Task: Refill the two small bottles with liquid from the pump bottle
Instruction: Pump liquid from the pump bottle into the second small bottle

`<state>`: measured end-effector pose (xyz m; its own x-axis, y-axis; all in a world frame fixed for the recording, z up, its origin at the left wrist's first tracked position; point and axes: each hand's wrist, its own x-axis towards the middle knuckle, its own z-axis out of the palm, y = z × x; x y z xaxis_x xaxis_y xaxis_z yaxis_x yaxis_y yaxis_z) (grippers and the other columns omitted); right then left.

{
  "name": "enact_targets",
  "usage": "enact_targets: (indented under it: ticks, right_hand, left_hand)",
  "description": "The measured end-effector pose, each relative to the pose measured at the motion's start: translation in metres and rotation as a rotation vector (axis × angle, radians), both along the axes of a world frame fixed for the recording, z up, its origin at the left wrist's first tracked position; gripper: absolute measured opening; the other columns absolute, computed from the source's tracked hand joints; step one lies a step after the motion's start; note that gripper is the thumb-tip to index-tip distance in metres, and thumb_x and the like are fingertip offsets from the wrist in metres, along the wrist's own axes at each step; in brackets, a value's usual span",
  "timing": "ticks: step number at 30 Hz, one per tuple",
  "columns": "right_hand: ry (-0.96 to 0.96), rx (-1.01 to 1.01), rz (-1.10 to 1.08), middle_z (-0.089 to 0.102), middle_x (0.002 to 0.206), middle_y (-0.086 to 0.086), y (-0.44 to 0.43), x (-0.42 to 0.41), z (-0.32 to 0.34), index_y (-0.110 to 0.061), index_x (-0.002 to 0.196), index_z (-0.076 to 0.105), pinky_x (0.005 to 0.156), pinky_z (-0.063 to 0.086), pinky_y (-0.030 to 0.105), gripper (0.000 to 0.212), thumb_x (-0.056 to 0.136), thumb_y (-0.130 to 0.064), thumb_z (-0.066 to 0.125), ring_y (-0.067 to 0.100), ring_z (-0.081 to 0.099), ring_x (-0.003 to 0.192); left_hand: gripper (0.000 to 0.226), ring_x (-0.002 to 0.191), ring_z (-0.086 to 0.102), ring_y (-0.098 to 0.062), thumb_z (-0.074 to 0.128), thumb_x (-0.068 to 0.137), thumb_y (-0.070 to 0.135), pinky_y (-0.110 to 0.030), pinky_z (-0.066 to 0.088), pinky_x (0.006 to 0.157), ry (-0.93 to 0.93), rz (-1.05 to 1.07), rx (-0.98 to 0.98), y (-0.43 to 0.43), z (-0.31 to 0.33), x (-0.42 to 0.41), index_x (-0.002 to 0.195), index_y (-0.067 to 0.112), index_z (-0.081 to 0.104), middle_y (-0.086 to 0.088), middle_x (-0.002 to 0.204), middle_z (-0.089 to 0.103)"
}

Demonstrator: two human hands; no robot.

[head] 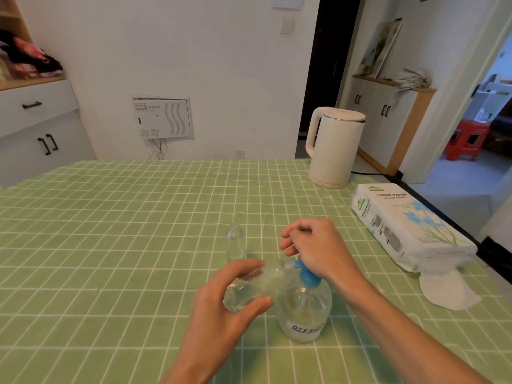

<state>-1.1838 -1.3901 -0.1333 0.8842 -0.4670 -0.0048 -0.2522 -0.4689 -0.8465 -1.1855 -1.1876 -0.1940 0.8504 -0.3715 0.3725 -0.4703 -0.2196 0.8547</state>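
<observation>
A clear pump bottle (304, 314) with a blue pump head and a blue-lettered label stands on the green checked tablecloth near the front. My right hand (315, 250) rests on top of the blue pump head, fingers curled over it. My left hand (230, 306) holds a small clear bottle (255, 286) tilted on its side, its mouth up against the pump's nozzle; some clear liquid shows inside. A second small clear bottle (236, 243) stands upright on the cloth just behind, untouched.
A cream electric kettle (333, 146) stands at the back right of the table (110, 217). A pack of tissue paper (410, 225) lies along the right edge, with a loose white tissue (446, 291) in front of it. Cabinets line the walls.
</observation>
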Motion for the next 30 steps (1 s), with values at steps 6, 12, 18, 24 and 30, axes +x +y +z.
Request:
enact_targets:
  ticks: [6,12,18,24,30]
  right_hand:
    - [0.004,-0.024,-0.01,0.081,0.074,-0.008,0.0,0.0,-0.005,-0.026,0.084,0.076,0.075,0.06,0.025,0.034,0.108,-0.011,0.055,0.003,0.076,0.067]
    - [0.014,-0.053,-0.013,0.082,0.078,-0.007,0.001,-0.003,-0.002,-0.027,0.085,0.076,0.083,0.065,0.032,0.032,0.107,-0.015,0.056,0.008,0.078,0.074]
    - [0.038,-0.184,-0.01,0.083,0.084,0.001,0.003,-0.001,0.013,-0.018,0.092,0.079,0.086,0.067,0.05,0.025,0.105,-0.025,0.059,0.023,0.08,0.085]
    - [0.029,-0.106,-0.015,0.082,0.08,-0.01,0.003,0.0,0.008,-0.029,0.084,0.078,0.089,0.067,0.045,0.031,0.107,-0.021,0.057,0.01,0.079,0.081]
    - [0.06,-0.083,-0.018,0.082,0.081,-0.009,0.003,-0.001,-0.001,-0.029,0.086,0.077,0.094,0.065,0.049,0.031,0.108,-0.02,0.057,0.015,0.079,0.088]
  left_hand:
    - [0.052,0.112,0.07,0.001,0.093,0.075,0.014,-0.002,0.042,0.092,0.015,-0.003,0.009,0.0,-0.004,-0.001,0.118,0.036,0.073,0.02,0.11,0.078]
    - [0.054,0.112,0.069,0.004,0.092,0.075,0.012,-0.002,0.043,0.092,0.024,-0.001,0.004,0.0,-0.003,-0.003,0.118,0.038,0.073,0.023,0.109,0.078]
    - [0.054,0.114,0.069,0.002,0.092,0.076,0.012,-0.002,0.044,0.092,0.022,-0.008,-0.001,0.0,-0.001,-0.003,0.117,0.04,0.073,0.023,0.111,0.077]
    - [0.055,0.113,0.069,0.002,0.093,0.075,0.012,-0.001,0.042,0.091,0.005,-0.005,-0.003,0.0,-0.002,-0.001,0.117,0.041,0.072,0.023,0.111,0.077]
    - [0.055,0.113,0.07,0.002,0.093,0.076,0.011,-0.002,0.043,0.092,0.003,-0.014,-0.008,0.001,-0.008,0.0,0.118,0.04,0.072,0.023,0.111,0.077]
